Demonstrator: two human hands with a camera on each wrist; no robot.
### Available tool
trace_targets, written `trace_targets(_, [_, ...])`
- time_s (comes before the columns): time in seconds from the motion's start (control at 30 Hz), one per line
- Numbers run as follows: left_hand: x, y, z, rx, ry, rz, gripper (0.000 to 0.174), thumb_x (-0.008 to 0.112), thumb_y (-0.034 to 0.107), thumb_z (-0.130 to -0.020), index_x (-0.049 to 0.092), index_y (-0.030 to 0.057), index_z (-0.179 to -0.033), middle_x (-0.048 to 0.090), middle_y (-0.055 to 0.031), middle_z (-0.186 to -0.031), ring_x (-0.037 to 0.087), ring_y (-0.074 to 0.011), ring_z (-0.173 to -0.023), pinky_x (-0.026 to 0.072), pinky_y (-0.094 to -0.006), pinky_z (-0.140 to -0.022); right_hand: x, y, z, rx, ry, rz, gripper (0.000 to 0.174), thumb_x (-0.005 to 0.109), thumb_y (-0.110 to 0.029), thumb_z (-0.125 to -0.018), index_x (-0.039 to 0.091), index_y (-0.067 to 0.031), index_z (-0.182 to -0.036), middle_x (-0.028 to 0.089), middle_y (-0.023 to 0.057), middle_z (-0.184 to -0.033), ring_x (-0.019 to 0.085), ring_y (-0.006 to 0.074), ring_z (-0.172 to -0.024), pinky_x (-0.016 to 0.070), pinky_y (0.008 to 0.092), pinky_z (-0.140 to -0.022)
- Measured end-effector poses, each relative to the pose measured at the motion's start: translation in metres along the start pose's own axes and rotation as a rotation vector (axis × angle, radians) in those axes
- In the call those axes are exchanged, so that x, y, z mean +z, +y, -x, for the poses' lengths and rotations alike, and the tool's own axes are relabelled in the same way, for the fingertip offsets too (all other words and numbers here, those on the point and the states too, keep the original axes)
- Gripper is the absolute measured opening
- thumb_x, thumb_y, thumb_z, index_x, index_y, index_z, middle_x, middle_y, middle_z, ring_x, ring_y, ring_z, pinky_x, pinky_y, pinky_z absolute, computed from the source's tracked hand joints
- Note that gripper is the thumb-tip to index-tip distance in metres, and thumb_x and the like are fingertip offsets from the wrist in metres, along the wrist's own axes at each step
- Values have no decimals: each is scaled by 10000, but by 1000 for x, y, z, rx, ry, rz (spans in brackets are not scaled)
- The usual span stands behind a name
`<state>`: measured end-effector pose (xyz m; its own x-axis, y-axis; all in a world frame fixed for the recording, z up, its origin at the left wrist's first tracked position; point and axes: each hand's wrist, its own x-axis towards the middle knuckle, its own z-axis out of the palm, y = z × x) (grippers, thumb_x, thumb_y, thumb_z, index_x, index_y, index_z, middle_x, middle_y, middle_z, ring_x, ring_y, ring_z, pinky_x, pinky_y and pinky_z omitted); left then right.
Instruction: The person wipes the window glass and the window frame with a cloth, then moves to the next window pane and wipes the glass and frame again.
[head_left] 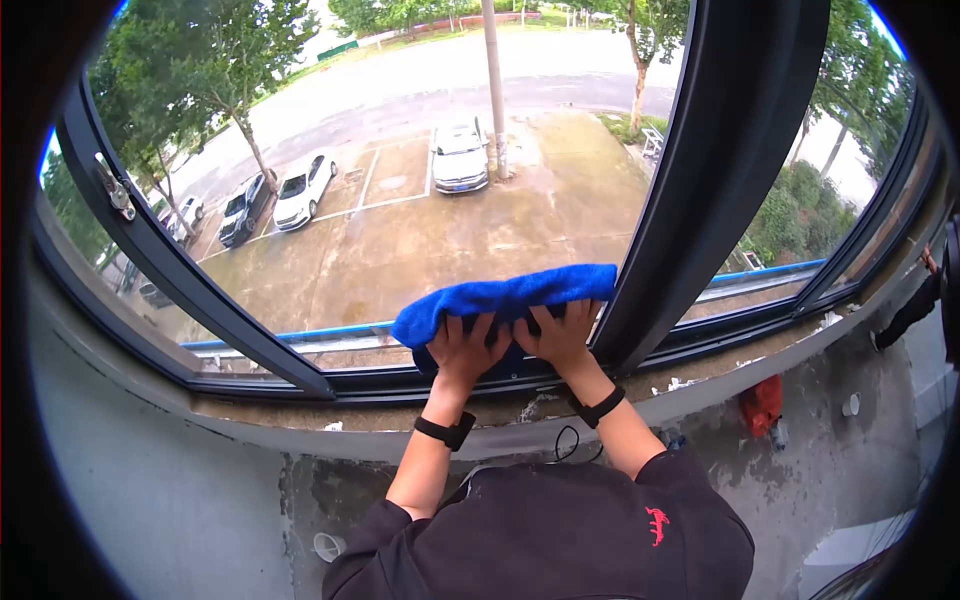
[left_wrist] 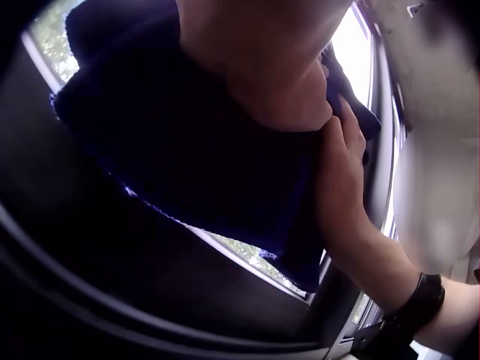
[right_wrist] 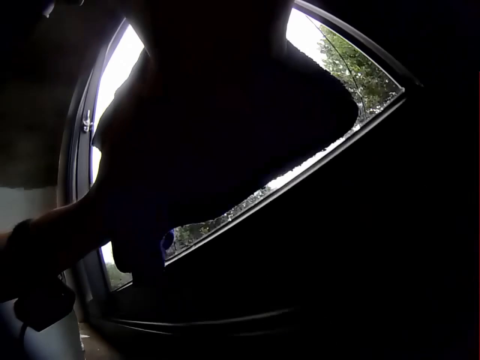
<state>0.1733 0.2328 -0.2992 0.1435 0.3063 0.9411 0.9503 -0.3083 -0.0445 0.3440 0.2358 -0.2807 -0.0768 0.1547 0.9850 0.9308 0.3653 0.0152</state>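
Observation:
A blue towel lies bunched against the lower part of the window pane. My left hand presses on its left half with the fingers spread. Beside it, my right hand presses the right half, near the thick dark upright of the frame. The thumbs point toward each other. In the left wrist view, the towel hangs below the hands and the right hand rests along it with extended fingers. The right wrist view is mostly dark, showing the towel in silhouette.
A dark lower rail and a rough sill run below the pane. On the left frame sits a metal latch. A red bag and a white cup are on the floor to the right. Parked cars stand outside.

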Motion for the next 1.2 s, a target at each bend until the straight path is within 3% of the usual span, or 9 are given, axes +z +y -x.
trace_targets(0.1, [-18, -8, -64, 17, 68, -105, 454, 629, 518, -784, 673, 262, -1158, 460, -252, -1249, 417, -496, -1179, 312, -623, -921, -6, -1, -71, -52, 52, -2, 359, 673, -472, -753, 697, -329, -1081, 526, 158, -1185, 527, 365, -1060, 384, 530, -920])
trace_targets(0.23, [-58, -20, -168, 15, 162, -114, 540, 599, 470, -823, 634, 219, -1300, 420, -286, -1409, 400, -483, -1273, 281, -629, -973, -13, -15, -173, -38, 130, -40, 448, 634, -438, -789, 678, -325, -1220, 512, 202, -1315, 501, 390, -1225, 241, 571, -1120])
trace_targets(0.27, [-64, -23, -191, 22, 228, -110, 534, 587, 449, -841, 620, 228, -1326, 420, -265, -1424, 405, -454, -1285, 285, -615, -980, -14, -19, -199, -44, 172, -52, 472, 622, -406, -800, 651, -320, -1263, 493, 215, -1366, 490, 395, -1257, 239, 570, -1118])
trace_targets(0.3, [-69, -25, -214, 0, 306, -145, 515, 587, 479, -819, 626, 331, -1311, 468, -199, -1415, 453, -390, -1270, 334, -600, -912, -15, -21, -221, -73, 216, -61, 496, 616, -392, -803, 628, -318, -1293, 478, 219, -1392, 477, 402, -1273, 244, 565, -1113])
trace_targets(0.4, [-70, -31, -238, 0, 402, -142, 521, 588, 468, -819, 616, 335, -1322, 466, -190, -1423, 451, -390, -1277, 326, -656, -894, -14, -31, -248, -77, 286, -77, 496, 618, -387, -802, 627, -312, -1292, 484, 216, -1382, 469, 397, -1280, 243, 571, -1106])
trace_targets(0.8, [-24, -2, -85, -131, 77, -155, 465, 562, 473, -840, 647, 290, -1259, 477, -245, -1320, 449, -482, -1196, 300, -665, -869, 3, -27, -94, 34, 58, -5, 418, 606, -396, -820, 659, -296, -1223, 483, 227, -1317, 475, 462, -1180, 287, 622, -1035])
trace_targets(1.0, [0, 7, 27, -67, -92, 18, 415, 659, 426, -797, 690, 224, -1158, 450, -271, -1285, 420, -533, -1173, 309, -692, -904, -3, -9, 19, 46, -72, -98, 276, 695, -335, -747, 682, -234, -1003, 519, 189, -1189, 521, 413, -1062, 378, 563, -897])
trace_targets(1.13, [-7, 12, 26, -145, -179, 84, 431, 717, 420, -748, 697, 249, -1143, 456, -253, -1277, 433, -512, -1165, 340, -658, -910, -7, -1, 25, 12, -105, -105, 267, 713, -364, -747, 688, -249, -986, 512, 164, -1172, 520, 390, -1058, 380, 550, -912])
trace_targets(1.2, [-10, 8, -6, -100, -81, 50, 459, 711, 427, -753, 680, 238, -1170, 442, -272, -1281, 415, -521, -1190, 329, -669, -906, -5, 5, -9, -55, -34, -47, 297, 711, -421, -751, 699, -294, -1019, 512, 140, -1164, 511, 356, -1066, 374, 539, -936])
